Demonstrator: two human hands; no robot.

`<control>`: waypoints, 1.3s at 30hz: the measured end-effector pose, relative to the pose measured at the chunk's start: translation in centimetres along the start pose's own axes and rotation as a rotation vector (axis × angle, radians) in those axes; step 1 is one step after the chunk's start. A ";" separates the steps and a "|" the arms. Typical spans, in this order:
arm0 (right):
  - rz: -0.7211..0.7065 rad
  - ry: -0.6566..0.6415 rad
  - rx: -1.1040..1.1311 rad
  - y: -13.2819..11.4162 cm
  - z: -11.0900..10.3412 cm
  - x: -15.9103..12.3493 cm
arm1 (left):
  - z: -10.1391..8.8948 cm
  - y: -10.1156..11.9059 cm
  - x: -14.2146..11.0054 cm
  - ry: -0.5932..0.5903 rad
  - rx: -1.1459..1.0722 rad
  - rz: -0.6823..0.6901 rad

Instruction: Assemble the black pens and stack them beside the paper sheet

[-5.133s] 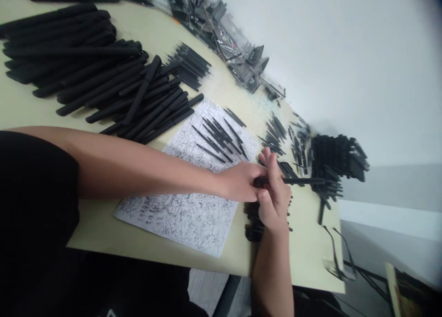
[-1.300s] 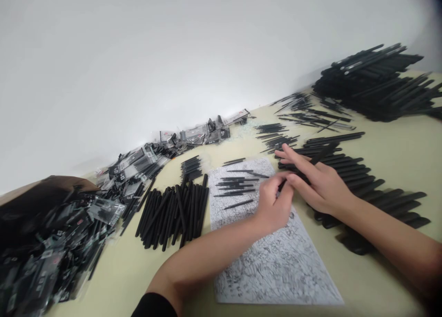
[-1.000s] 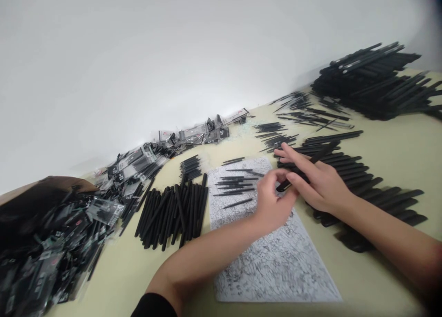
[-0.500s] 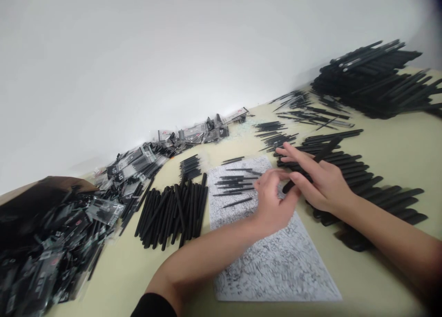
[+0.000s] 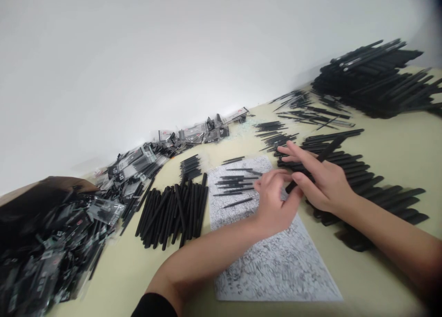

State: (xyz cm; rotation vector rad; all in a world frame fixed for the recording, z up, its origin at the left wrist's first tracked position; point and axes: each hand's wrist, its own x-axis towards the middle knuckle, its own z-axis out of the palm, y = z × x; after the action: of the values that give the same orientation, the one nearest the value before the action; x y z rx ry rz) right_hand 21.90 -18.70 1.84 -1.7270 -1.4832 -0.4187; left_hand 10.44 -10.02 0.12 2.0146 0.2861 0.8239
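Above the scribbled paper sheet my two hands meet on one black pen. My left hand pinches its lower end between thumb and fingers. Across its middle lies my right hand, thumb beneath and fingers fairly straight, gripping it; the pen's far end sticks out past these fingers. Part of the pen is hidden by the fingers. Several thin dark refills lie on the sheet's upper part, left of my hands. Beside and under my right forearm is a row of black pens.
A bundle of thick black sticks lies left of the sheet, with small refills behind it. Clear plastic packets heap at the left. A tall stack of black pens stands at the back right, near the white wall.
The pen and my right hand have shifted very slightly to the right. Both hands keep their hold, and everything on the table stays as it was.
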 end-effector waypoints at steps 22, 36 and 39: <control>0.044 -0.034 0.086 0.1 0.2 0.0 | -0.1 0.0 0.0 0.107 -0.071 -0.020; -0.004 -0.048 0.108 0.4 0.4 0.2 | -0.1 -0.4 0.0 0.147 -0.063 -0.008; -0.007 -0.051 0.107 0.4 0.4 0.1 | -0.2 -0.2 -0.2 0.161 -0.082 0.001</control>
State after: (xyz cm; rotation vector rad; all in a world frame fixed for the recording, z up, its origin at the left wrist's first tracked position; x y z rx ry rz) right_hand 22.20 -18.30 1.50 -1.6596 -1.5202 -0.2955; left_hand 10.24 -9.89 -0.06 1.8758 0.3368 0.9846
